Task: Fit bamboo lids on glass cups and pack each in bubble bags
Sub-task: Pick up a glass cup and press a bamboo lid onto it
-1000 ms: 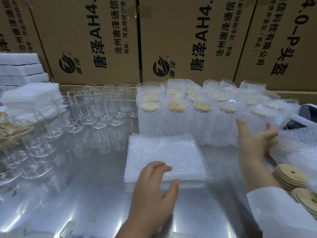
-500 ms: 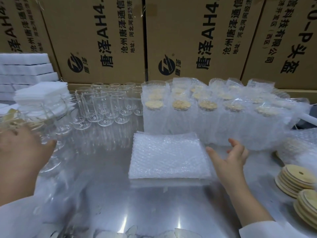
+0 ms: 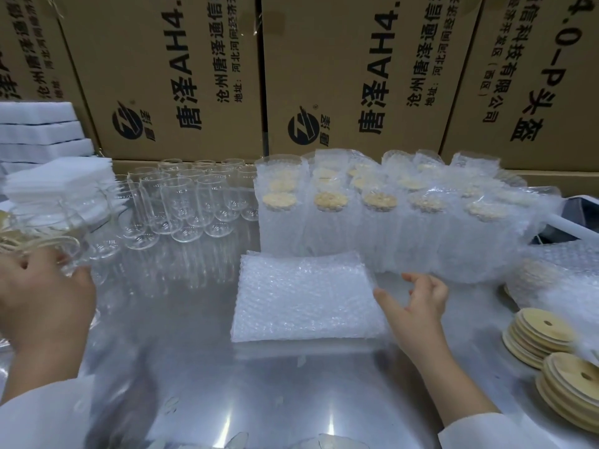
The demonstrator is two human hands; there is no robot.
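While the left hand (image 3: 42, 299) curls its fingers round a glass cup (image 3: 61, 234) at the far left of the shiny table (image 3: 201, 393), the right hand (image 3: 418, 303) hovers with its fingers loosely spread, thumb just beside the right edge of the stack of bubble bags (image 3: 304, 296). I think the step is fetching one cup for a lid. It is best to hold the cup firm and lift it straight up, so it does not knock the bare cups (image 3: 184, 202), then take one lid from the piles of lids (image 3: 538, 332) on the right. The held cup is clear and blurry, so its rim is hard to see. I cannot tell if the thumb touches the bags. Behind the bags, the packed cups (image 3: 379, 222) hide their back rows.
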